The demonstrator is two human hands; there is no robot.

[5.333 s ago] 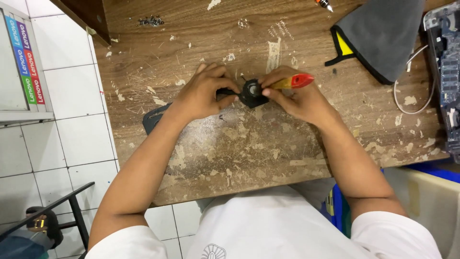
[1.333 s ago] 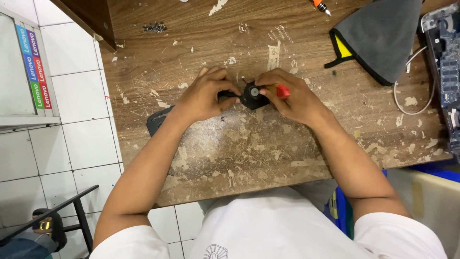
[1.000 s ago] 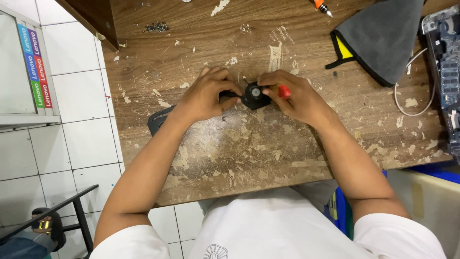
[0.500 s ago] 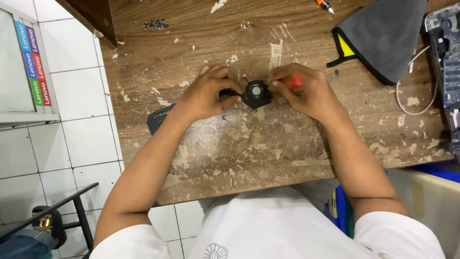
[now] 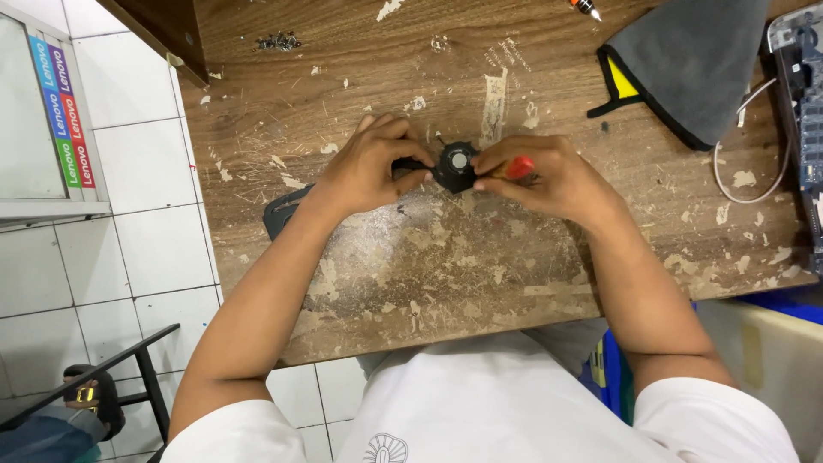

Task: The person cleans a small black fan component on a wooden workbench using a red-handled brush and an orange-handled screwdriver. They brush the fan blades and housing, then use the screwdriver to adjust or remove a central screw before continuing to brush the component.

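A small black round fan-like part with a silver centre lies on the worn wooden table. My left hand pinches its left side. My right hand is closed around a red-handled screwdriver, whose tip end points left at the part's right edge. The screwdriver's shaft is mostly hidden by my fingers.
A grey cloth with a yellow and black edge lies at the back right, beside a white cable and a blue circuit board. A dark flat object sits under my left forearm. Small screws lie at the back left.
My right hand has slid down the screwdriver, so less of the red handle shows than 5 seconds ago. Both hands have stayed at the black part.
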